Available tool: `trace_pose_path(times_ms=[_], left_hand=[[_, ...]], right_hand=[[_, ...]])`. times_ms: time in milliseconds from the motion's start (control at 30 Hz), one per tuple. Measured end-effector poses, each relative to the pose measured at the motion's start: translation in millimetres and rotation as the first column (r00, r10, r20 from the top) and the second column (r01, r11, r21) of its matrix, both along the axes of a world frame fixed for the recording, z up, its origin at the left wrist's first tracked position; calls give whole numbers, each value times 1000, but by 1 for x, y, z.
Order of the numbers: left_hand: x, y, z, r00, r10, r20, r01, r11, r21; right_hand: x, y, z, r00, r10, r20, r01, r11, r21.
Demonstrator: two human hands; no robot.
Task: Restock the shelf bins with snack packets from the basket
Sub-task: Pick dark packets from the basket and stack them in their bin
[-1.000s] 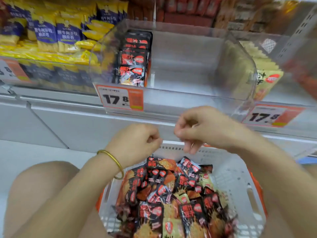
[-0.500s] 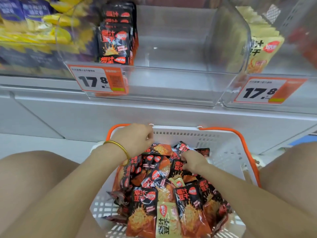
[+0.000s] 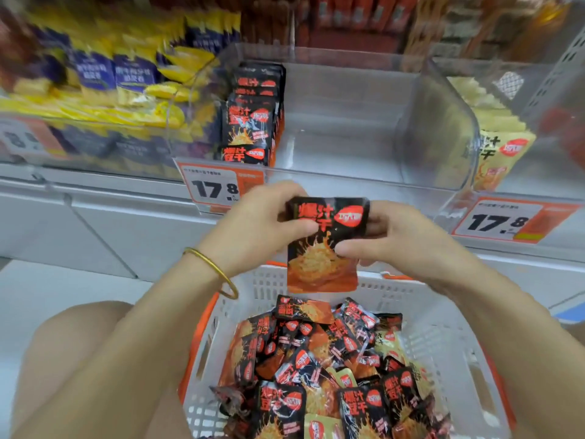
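Open room in clear bin [image 3: 342,153] right of stacked black packets [image 3: 250,122]; low front wall [image 3: 332,183] near, tall divider [image 3: 443,131] right.

Likely a shop: price tags [image 3: 218,188] on stocked shelf bins [image 3: 348,128].

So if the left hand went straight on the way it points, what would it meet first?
Likely the clear bin's front wall, right of the price tag. The left hand, gripping the packet with the right hand, points up toward it. Depth is unclear; it might pass over.
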State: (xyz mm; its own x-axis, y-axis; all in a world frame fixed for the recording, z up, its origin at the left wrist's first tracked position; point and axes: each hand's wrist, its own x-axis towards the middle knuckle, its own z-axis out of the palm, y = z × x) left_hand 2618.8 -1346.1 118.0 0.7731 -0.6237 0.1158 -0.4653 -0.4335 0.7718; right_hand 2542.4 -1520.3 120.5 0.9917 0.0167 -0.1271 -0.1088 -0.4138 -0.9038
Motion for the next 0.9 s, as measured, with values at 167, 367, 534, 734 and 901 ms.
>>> trace_pose_path(times_ms=[167,367,534,734,901], left_hand=[[27,15,57,966,243,89,-189,897,-398],[73,31,47,800,514,310,-414,847,-334],[81,36,23,789,501,354,-435,864,-254],[82,38,20,782,501,371,-444,866,-231],[82,38,18,783,507,360,-460,862,-212]], right_hand=[[38,15,66,972,-50,228,52,999,-3],[142,31,67,973,-214,-87,211,977,-42],[181,59,25,779,-180,-600,158,983,-91],[183,78,26,801,-252,-543,221,967,-123],[198,78,21,871,-326,-368,317,944,-87]])
